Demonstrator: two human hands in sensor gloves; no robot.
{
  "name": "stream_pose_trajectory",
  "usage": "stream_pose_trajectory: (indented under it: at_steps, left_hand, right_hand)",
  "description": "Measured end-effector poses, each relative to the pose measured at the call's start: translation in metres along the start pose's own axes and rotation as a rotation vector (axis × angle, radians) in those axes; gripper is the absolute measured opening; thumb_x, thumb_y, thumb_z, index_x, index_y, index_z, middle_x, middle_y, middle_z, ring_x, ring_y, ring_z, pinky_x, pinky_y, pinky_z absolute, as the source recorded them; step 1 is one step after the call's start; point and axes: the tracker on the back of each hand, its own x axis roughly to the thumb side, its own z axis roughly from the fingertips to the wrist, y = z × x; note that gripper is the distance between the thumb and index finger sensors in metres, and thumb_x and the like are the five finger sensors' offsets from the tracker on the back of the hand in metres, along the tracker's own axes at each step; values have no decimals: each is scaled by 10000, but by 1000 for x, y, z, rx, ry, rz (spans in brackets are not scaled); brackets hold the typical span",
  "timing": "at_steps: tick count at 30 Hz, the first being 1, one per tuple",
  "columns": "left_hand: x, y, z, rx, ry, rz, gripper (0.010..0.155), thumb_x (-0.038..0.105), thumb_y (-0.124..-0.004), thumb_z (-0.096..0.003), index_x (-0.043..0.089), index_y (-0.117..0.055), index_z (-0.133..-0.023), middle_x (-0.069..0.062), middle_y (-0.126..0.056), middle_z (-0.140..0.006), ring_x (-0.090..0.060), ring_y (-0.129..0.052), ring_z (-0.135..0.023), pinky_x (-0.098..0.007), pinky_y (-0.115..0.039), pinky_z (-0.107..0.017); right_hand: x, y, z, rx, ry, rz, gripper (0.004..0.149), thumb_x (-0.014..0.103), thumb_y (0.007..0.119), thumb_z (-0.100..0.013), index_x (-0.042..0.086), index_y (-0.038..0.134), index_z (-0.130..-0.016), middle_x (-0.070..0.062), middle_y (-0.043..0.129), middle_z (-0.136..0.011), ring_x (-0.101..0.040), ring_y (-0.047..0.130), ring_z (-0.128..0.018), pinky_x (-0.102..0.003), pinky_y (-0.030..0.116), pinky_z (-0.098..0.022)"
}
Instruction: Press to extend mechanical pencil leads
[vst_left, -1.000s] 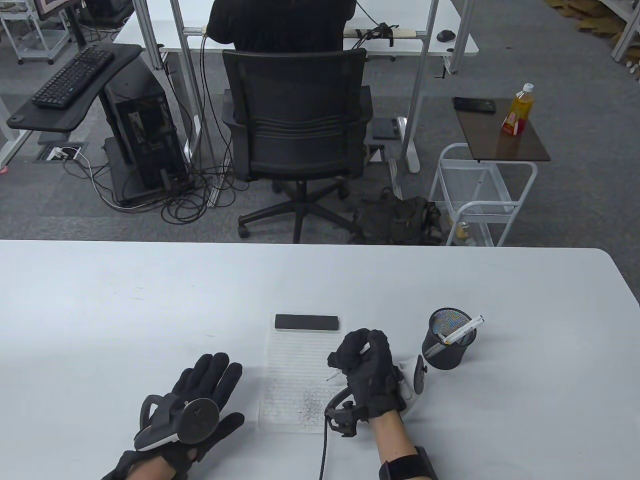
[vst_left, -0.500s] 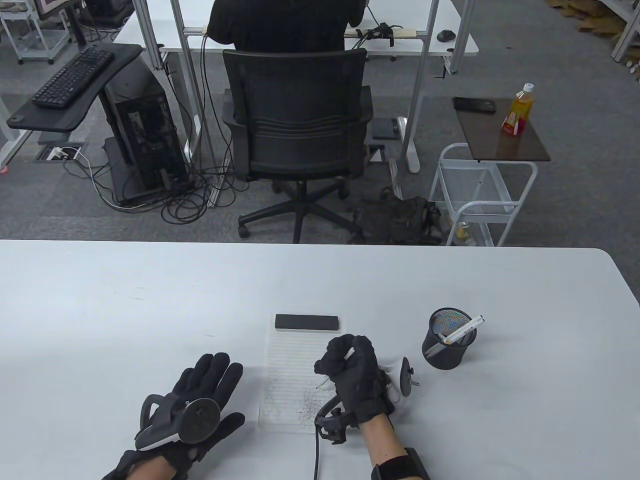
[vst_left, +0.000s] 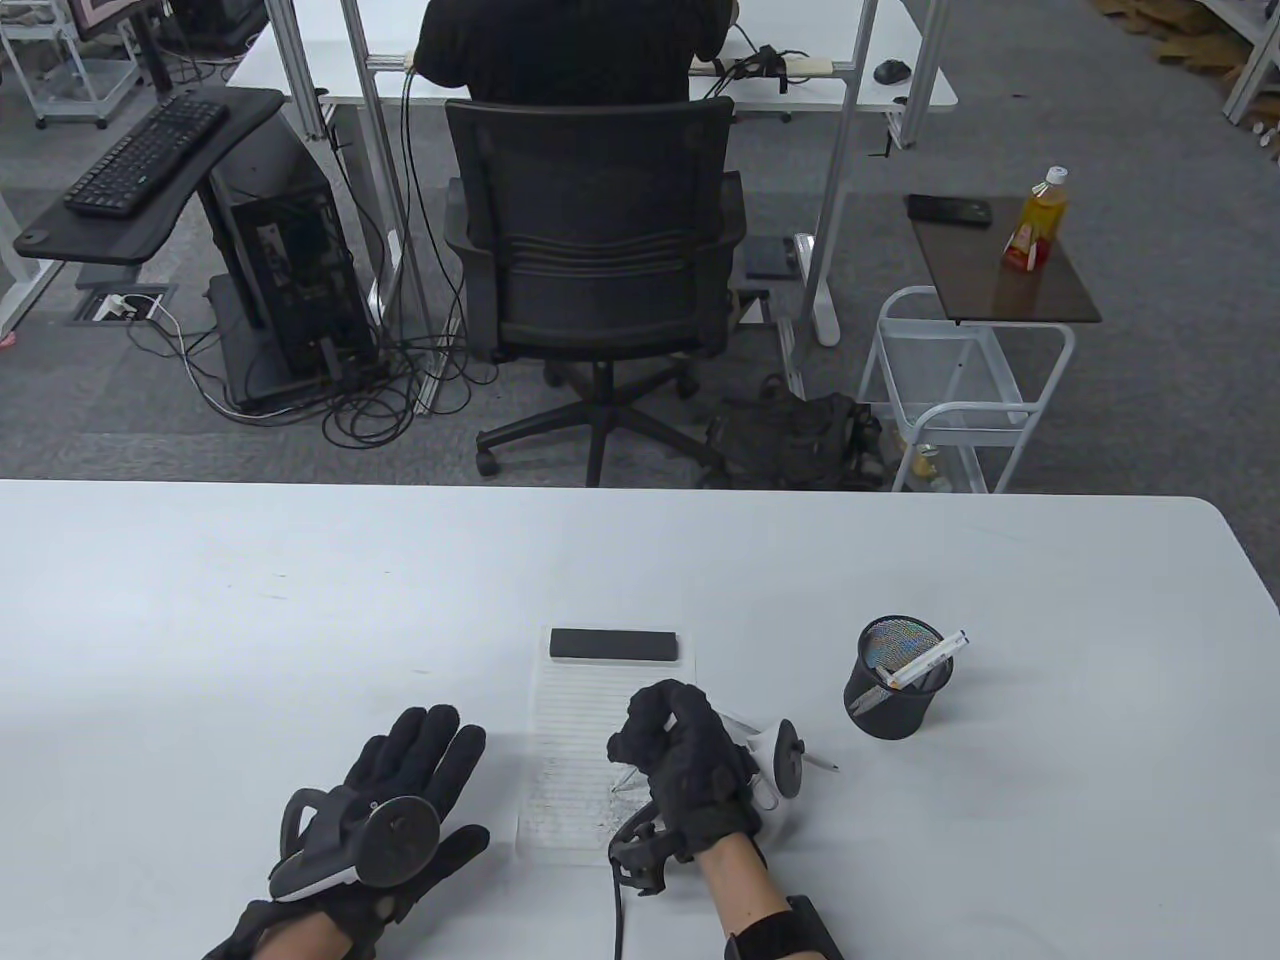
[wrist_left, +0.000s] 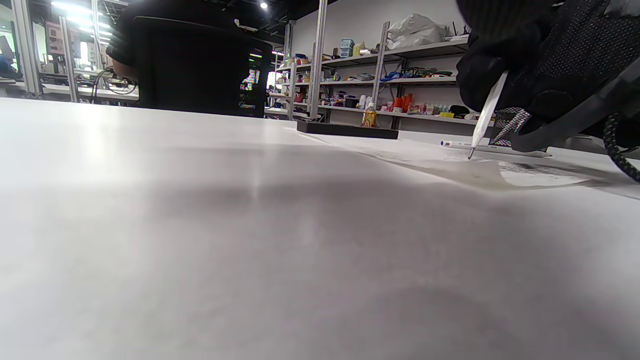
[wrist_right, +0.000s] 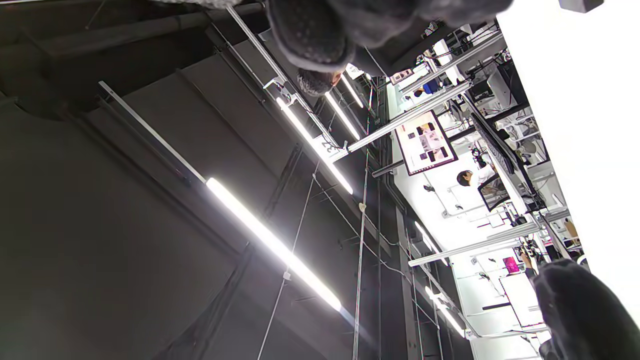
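My right hand (vst_left: 672, 760) grips a white mechanical pencil (wrist_left: 486, 111) in a closed fist, tip down. In the left wrist view the tip touches the lined paper (vst_left: 575, 745), which has grey scribbles near its lower part. My left hand (vst_left: 400, 800) lies flat on the table (vst_left: 300, 620), palm down, fingers spread, left of the paper and holding nothing. A second white pencil (vst_left: 815, 760) lies on the table just right of my right hand. The right wrist view shows only fingertips (wrist_right: 310, 30) and the ceiling.
A black block (vst_left: 613, 644) rests on the paper's top edge. A black mesh pen cup (vst_left: 895, 685) with white pens stands to the right of my right hand. A cable runs from my right wrist toward the table's front edge.
My right hand has moved left and toward me over the paper, bringing the pencil tip down onto the scribbled area. A second pencil now shows on the table behind it. The left hand has not moved.
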Motion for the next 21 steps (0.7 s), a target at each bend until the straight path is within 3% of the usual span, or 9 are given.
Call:
stream_pose_trajectory:
  at_steps: [21]
  left_hand:
    - [0,0,0,2,2,3,889,641,-664,-446,251,-276,-1145,-122,-253,-1203,-460,-336,-1114,-638,-428,-764]
  right_hand:
    - [-2,3,-1,16,-6,61,493,460,609,-595,58,879,-689,-96,862,-463,-387,851,-366,-674,724,-441]
